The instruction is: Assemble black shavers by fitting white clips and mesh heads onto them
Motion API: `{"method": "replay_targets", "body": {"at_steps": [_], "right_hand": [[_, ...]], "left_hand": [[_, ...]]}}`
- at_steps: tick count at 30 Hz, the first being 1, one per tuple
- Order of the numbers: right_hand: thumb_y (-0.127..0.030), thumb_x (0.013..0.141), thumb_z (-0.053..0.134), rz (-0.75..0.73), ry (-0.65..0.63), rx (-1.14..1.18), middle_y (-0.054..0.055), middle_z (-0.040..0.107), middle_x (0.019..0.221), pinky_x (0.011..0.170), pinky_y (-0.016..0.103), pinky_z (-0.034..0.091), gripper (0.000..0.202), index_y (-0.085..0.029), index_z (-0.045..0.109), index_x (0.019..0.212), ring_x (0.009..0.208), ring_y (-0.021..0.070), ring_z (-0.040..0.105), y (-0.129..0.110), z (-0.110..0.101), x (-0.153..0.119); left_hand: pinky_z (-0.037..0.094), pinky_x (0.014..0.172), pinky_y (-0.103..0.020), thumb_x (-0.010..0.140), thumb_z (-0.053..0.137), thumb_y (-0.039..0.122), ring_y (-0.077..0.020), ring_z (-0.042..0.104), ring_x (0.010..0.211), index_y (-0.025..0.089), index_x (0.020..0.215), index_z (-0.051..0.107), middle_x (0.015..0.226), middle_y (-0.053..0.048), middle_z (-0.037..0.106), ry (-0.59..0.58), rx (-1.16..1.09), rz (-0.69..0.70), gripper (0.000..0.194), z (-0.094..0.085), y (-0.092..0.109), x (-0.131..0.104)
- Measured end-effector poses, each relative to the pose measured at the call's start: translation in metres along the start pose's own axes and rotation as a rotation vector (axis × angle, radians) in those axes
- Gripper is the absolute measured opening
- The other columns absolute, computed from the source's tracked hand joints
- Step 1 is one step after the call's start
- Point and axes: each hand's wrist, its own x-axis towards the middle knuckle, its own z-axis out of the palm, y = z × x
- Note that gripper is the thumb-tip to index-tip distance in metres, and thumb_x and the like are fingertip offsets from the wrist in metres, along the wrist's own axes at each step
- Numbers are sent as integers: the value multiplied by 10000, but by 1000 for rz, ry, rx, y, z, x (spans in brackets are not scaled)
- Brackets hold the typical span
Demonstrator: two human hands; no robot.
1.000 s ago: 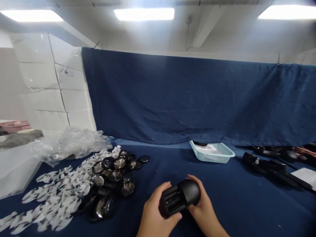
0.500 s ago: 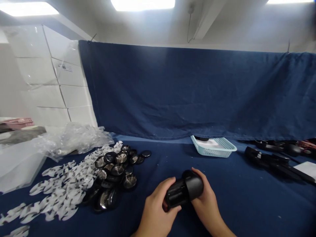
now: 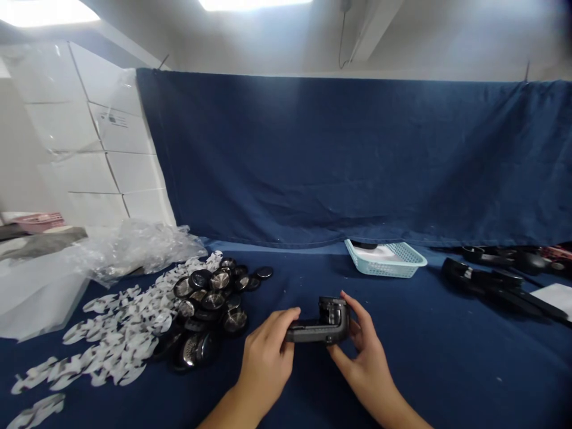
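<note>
So, black discs (image 3: 213, 301) and white pieces (image 3: 129, 325) lying left, basket (image 3: 385, 270) sitting farther back; left hand (image 3: 268, 348) pinching black device (image 3: 310, 334) above cloth (image 3: 447, 363), right hand (image 3: 370, 351) gripping chunky end, fingers (image 3: 360, 308) curling wider.

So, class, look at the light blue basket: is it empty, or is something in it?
Not empty: something white lies inside the basket, and a dark thing shows at its back left.

At the frame's lower centre a device (image 3: 315, 334) is held between left hand (image 3: 267, 351) and right hand (image 3: 367, 351), discs (image 3: 213, 301) are heaped leftward beside strewn parts (image 3: 123, 336), and a basket (image 3: 388, 271) is placed behind, right of centre.
</note>
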Motion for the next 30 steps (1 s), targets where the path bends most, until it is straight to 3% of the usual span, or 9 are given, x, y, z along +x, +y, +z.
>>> {"method": "replay_targets", "body": {"at_steps": [8,11,14,16,18,21,26,30], "right_hand": [[-154,796,591,-59,102,-78,80,377,1474,1109,583,338,655,-303,356,1389,1352,317,397,4,3,-4],[-133,807,555,-105,129,-119,83,372,1475,1113,617,305,617,-297,370,1372,1378,317,352,7,1,-2],[-97,794,533,-133,140,-130,92,350,1485,1087,632,334,591,-291,389,1334,1373,321,359,11,-1,-1],[-75,782,526,-159,127,-150,94,329,1497,1079,634,341,598,-291,390,1323,1372,321,360,14,-2,0],[-58,776,515,-195,114,-173,93,306,1512,1084,629,333,626,-296,371,1335,1383,314,343,18,-2,1],[-59,771,517,-177,96,-167,95,326,1508,1098,597,330,676,-302,322,1371,1382,297,355,22,-1,2],[-137,755,617,27,-28,-15,111,550,1333,1045,441,452,762,-251,273,1425,1225,261,559,16,2,5],[-190,747,670,75,-78,116,133,524,1367,999,377,493,822,-225,249,1452,1180,254,591,4,2,5]], "left_hand": [[523,867,-295,744,469,-44,-170,642,987,270,1171,540,1070,-25,642,-127,-109,-144,535,4,7,-3],[491,931,-327,698,598,-6,-200,602,1076,268,1108,577,1151,-29,612,-222,-244,-290,493,4,15,-1],[544,769,-294,609,766,96,-235,615,1044,262,1158,570,1262,-57,573,-339,-451,-493,605,4,22,1],[546,670,-280,647,783,213,-230,653,940,250,1220,539,1235,-75,604,-396,-580,-600,625,4,25,2],[541,755,-314,708,744,277,-231,661,934,230,1221,536,1151,-70,658,-383,-608,-645,555,4,25,3],[487,915,-364,713,729,249,-250,630,1041,222,1161,557,1113,-58,678,-289,-499,-645,482,4,25,3],[482,914,-394,699,692,161,-247,622,1026,250,1132,535,1110,-44,646,-180,-335,-562,469,4,25,0],[442,975,-405,666,650,59,-243,566,1112,266,1116,537,1173,-40,584,-136,-251,-429,509,6,22,-3]]}}
